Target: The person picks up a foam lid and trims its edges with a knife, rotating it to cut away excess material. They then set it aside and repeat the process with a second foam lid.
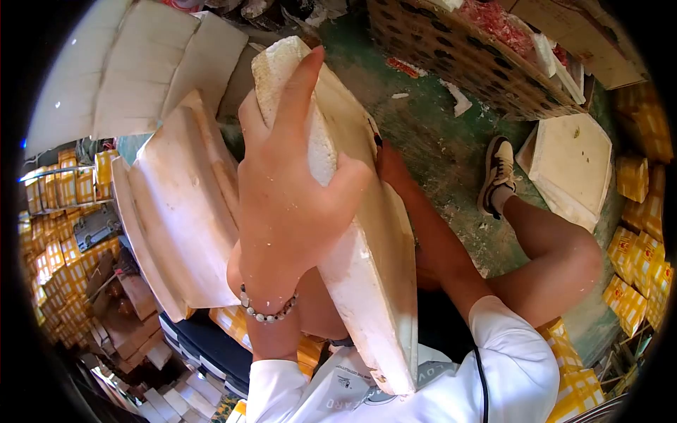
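A thick white foam board (pixel 384 261), grimy and chipped in places, stands tilted on edge in front of my body. Its near end rests against my white shirt. My left hand (pixel 293 176), with a beaded bracelet at the wrist, is closed over the board's narrow edge, the thumb on the right and the fingers toward the far end. My right hand (pixel 393 166) reaches behind the right face of the board and touches its rim. Most of its fingers are hidden there, and a small dark spot shows by them.
More foam boards (pixel 180 204) stand at the left, with a larger stack (pixel 134 63) behind. A foam piece (pixel 571 166) lies on the green floor (pixel 430 120) near my shoe (pixel 499 173). A patterned carton (pixel 472 63) stands ahead. Yellow-wrapped packs (pixel 63 261) are piled on both sides.
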`<state>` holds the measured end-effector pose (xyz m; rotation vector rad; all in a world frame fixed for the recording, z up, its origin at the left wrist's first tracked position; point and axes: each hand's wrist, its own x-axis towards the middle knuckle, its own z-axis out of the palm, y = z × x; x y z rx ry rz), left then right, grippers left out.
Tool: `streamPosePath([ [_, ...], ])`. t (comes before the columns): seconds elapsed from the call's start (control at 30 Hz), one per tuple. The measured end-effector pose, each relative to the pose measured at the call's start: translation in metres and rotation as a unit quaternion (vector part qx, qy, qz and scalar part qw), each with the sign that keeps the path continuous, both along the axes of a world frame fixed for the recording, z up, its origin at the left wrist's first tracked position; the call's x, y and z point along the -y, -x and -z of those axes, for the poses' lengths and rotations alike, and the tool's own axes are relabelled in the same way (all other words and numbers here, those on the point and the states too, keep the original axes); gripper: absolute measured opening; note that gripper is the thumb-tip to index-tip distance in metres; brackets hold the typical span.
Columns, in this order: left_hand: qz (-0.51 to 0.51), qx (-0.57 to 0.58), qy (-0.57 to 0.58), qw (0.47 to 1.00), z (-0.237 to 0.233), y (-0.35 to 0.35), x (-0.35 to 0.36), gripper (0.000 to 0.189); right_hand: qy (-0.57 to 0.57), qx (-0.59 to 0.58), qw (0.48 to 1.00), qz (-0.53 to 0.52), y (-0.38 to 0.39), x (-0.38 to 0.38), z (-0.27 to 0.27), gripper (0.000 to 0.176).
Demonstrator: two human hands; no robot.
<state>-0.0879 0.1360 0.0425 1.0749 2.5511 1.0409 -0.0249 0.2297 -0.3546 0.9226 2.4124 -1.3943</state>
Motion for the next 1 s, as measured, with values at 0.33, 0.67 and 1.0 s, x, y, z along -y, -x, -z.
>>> streamPosePath([
  [0.33,0.041,-0.117,0.002,0.992,0.01,0.014,0.0,0.076,0.024,0.012,1.0,0.011,0.021,-0.017,0.048,0.041],
  [0.67,0.016,-0.014,0.032,0.999,-0.002,0.0,-0.007,0.08,0.027,0.043,0.999,-0.016,-0.003,-0.003,0.033,0.045],
  [1.0,0.047,0.005,-0.053,0.997,0.008,0.006,-0.006,0.082,0.033,0.073,0.997,-0.023,0.032,-0.021,0.072,0.044],
])
